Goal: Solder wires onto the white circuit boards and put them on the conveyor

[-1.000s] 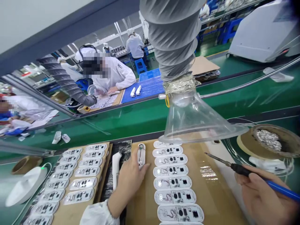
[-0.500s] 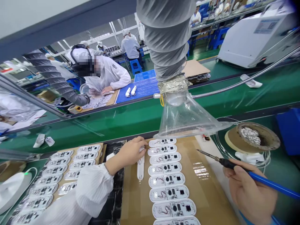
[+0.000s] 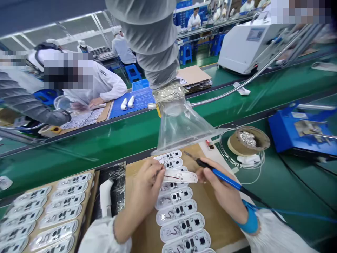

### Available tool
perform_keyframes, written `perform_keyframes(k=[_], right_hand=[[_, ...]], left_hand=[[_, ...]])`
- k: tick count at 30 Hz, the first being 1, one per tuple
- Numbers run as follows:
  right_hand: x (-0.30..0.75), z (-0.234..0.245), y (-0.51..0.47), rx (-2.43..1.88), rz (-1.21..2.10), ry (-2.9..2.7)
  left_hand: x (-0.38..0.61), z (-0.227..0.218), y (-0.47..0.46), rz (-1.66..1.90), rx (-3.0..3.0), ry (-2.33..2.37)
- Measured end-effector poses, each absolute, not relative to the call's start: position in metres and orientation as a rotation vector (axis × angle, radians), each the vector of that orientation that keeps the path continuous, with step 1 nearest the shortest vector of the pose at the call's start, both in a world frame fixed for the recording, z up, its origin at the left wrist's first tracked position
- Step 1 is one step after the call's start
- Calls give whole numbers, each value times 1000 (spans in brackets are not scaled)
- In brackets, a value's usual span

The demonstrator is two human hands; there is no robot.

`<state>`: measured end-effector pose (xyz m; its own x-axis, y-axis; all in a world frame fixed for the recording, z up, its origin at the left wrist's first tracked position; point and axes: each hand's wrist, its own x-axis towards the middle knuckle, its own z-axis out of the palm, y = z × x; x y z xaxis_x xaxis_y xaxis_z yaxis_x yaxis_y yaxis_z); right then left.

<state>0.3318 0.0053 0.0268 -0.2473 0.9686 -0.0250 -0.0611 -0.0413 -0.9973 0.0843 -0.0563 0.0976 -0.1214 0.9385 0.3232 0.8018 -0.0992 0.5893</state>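
My left hand (image 3: 147,186) pinches one end of a long white plastic shell (image 3: 181,176) with a thin reddish wire inside. The shell lies crosswise above a column of white oval shells with circuit boards (image 3: 181,228) on a brown cardboard sheet (image 3: 142,228). In my right hand (image 3: 223,189) is a soldering iron (image 3: 223,176) with a blue handle, its dark tip pointing up and left past the shell. Right-hand fingertips are at the shell's right end; whether they grip it I cannot tell. A white handle-like part (image 3: 105,196) lies left of my left hand.
A clear fume hood (image 3: 181,130) hangs over the far boards. More board-filled shells (image 3: 63,212) lie on cardboard at left. At right are a solder-wire reel (image 3: 235,142) and a blue metal stand (image 3: 302,130). A co-worker (image 3: 89,80) sits across the green bench (image 3: 105,147).
My left hand has lifted the long shell from the cardboard and turned it crosswise over the boards. My right hand has moved left with the soldering iron to the shell. The view has shifted right.
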Motion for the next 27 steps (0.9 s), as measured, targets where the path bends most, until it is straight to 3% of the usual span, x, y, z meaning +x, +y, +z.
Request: perform_keyframes(k=[7,10,13,18,27], right_hand=[[327,22,14,-1059,1357,-1215],[325,17,18,-989,1489,-1142],[322,15,18,-891,1650,-1069],[323,18,15,-881,1633,-1061],[326,20,12,-927,1514,-1183]], left_hand=[[115,74,-66,1193,2095,2001],[118,71,-69,1215,2173,1907],[121,68,-69,1040,2264,1773],[118,63,-64,697,2280,1587],[120,69,-58,756,1943,1432]])
